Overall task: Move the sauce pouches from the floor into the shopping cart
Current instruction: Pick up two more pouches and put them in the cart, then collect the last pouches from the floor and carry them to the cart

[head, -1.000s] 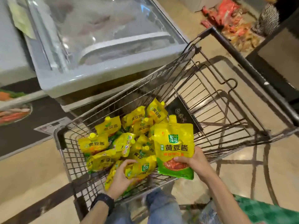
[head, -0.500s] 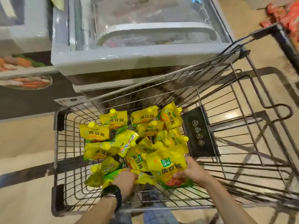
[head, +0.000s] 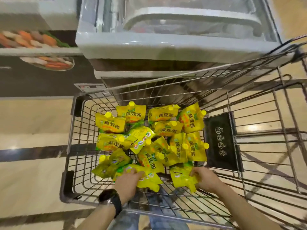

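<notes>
Two bare hands reach into the basket at the lower middle of the frame. The right hand (head: 206, 179) pinches a yellow-and-green plastic sauce pouch (head: 181, 179) by its right edge, thumb on top and fingers beneath, at the near end of the basket. The left hand (head: 127, 181), with a black wristwatch (head: 110, 199) at its wrist, lies with bent fingers over a second yellow pouch (head: 149, 180); whether it grips or merely rests there cannot be told.

Just above both hands in the frame, a heap of yellow spouted sauce pouches (head: 149, 133) fills the middle of the grey wire shopping cart (head: 68, 143), some overlapping, their round yellow caps pointing various ways. To the right of the heap stands a black plastic flap with white round symbols (head: 221, 140).

Blue denim legs (head: 129, 219) show through the wires at the bottom edge. Under the cart lies a beige polished floor with dark stripes (head: 33, 123). Across the top of the frame sits a pale grey chest freezer with a glass lid (head: 166, 45), and at the upper left a dark panel printed with food pictures (head: 48, 63).
</notes>
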Available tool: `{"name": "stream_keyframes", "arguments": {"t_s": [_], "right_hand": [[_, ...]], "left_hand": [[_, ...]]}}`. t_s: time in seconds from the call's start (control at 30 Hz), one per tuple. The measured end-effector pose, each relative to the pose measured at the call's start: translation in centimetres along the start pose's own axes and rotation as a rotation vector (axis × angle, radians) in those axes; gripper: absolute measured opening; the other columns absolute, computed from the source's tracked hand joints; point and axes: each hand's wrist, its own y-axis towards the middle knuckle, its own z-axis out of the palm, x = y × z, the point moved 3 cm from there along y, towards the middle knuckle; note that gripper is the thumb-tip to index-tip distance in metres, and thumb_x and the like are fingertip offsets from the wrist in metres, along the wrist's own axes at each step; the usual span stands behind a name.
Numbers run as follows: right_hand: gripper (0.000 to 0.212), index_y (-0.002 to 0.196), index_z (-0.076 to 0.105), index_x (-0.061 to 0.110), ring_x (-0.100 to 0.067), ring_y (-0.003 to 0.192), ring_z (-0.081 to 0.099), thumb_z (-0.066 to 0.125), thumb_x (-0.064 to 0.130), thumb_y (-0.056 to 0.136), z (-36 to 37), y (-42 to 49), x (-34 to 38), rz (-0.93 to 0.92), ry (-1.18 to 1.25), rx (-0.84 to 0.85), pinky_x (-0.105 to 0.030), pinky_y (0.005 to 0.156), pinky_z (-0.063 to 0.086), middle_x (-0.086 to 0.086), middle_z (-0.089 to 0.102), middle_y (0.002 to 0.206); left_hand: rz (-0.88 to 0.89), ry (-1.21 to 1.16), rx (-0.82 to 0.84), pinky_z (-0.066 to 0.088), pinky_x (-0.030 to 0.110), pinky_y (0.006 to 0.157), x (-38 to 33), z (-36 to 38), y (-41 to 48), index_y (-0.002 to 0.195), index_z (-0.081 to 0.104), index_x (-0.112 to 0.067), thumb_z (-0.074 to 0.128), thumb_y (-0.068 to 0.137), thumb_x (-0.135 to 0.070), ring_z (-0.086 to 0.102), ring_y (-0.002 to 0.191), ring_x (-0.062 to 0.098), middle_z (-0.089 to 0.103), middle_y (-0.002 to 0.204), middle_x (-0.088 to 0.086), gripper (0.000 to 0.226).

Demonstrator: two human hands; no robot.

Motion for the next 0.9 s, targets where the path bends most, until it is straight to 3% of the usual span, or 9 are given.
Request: {"name": "stream_keyframes", "arguments": {"t_s": [0.1,0.23,0.3,0.37,0.43,0.53,0.63,0.77,0.9], "right_hand": [[0.05,0.131,0.048,0.03,-0.022,0.125,0.051,0.062,0.028,0.084,0.5,-0.2,1.0,-0.197,-0.452,-0.038,-0.039,0.102,0.039,0.002,0.055,0.131],[0.047,0.137,0.043,0.023,-0.033,0.118,0.055,0.053,0.015,0.091,1.2,-0.5,2.2,-0.258,-0.623,0.023,-0.043,0.091,0.045,-0.008,0.056,0.125],[0.046,0.138,0.044,0.026,-0.032,0.117,0.058,0.049,0.014,0.094,0.8,-0.8,2.1,-0.268,-0.61,0.0,-0.043,0.091,0.047,-0.007,0.058,0.125],[0.044,0.136,0.047,0.025,-0.03,0.119,0.058,0.046,0.009,0.095,0.2,-1.1,1.5,-0.248,-0.612,-0.029,-0.042,0.094,0.047,-0.006,0.06,0.127],[0.039,0.131,0.052,0.025,-0.027,0.118,0.059,0.045,0.011,0.095,-0.3,-1.2,0.6,-0.196,-0.571,-0.077,-0.039,0.095,0.045,-0.005,0.063,0.126],[0.03,0.121,0.057,0.027,-0.022,0.112,0.063,0.053,0.019,0.092,-1.0,-1.7,-0.4,-0.129,-0.455,-0.136,-0.033,0.09,0.046,-0.001,0.067,0.121],[0.028,0.119,0.057,0.027,-0.021,0.109,0.064,0.056,0.022,0.091,-0.9,-1.6,-0.6,-0.111,-0.414,-0.134,-0.034,0.088,0.049,0.001,0.065,0.122],[0.035,0.126,0.054,0.028,-0.019,0.116,0.059,0.058,0.025,0.091,-1.2,-1.8,0.5,-0.157,-0.382,-0.154,-0.031,0.093,0.047,0.004,0.06,0.129],[0.032,0.124,0.057,0.027,-0.02,0.116,0.059,0.057,0.026,0.092,-1.2,-1.6,0.9,-0.137,-0.358,-0.145,-0.032,0.094,0.046,0.001,0.062,0.126]], "left_hand": [[-0.074,0.186,0.057,0.048,0.048,0.097,-2.4,-0.9,1.1,0.145,0.045,-0.027,0.047,0.097,-0.002,0.045,0.129,0.044,0.042,0.14,0.013,0.054],[0.074,-0.003,0.013,0.036,0.037,0.109,-0.1,-0.8,0.6,0.139,0.055,-0.013,0.049,0.098,-0.007,0.047,0.134,0.032,0.051,0.141,0.014,0.041],[0.21,-0.284,0.035,0.03,0.024,0.113,2.3,-1.6,-0.6,0.137,0.059,-0.027,0.053,0.094,-0.007,0.045,0.139,0.018,0.052,0.146,0.002,0.048],[0.278,-0.527,0.105,0.029,0.014,0.113,4.0,-2.4,-1.8,0.119,0.063,-0.058,0.054,0.095,-0.007,0.043,0.134,-0.007,0.052,0.142,-0.014,0.057],[0.233,-0.636,0.147,0.03,0.005,0.107,4.9,-2.6,-1.9,0.101,0.069,-0.06,0.058,0.097,-0.009,0.043,0.128,-0.016,0.052,0.139,-0.016,0.052],[0.074,-0.279,0.057,0.041,0.02,0.105,4.2,-2.0,-0.1,0.124,0.066,-0.032,0.057,0.098,-0.017,0.053,0.132,0.013,0.059,0.142,-0.003,0.031],[-0.095,0.144,0.028,0.05,0.041,0.092,1.5,-2.0,1.2,0.128,0.059,-0.027,0.052,0.095,-0.015,0.06,0.121,0.029,0.065,0.128,0.005,0.036],[-0.078,0.221,0.046,0.051,0.043,0.093,0.0,-2.3,2.4,0.118,0.065,-0.009,0.05,0.096,-0.005,0.063,0.116,0.035,0.067,0.121,0.015,0.027],[-0.109,0.032,0.045,0.053,0.042,0.094,3.5,-1.8,1.4,0.114,0.069,-0.021,0.057,0.094,-0.029,0.065,0.115,0.031,0.072,0.117,0.009,0.025]]}}
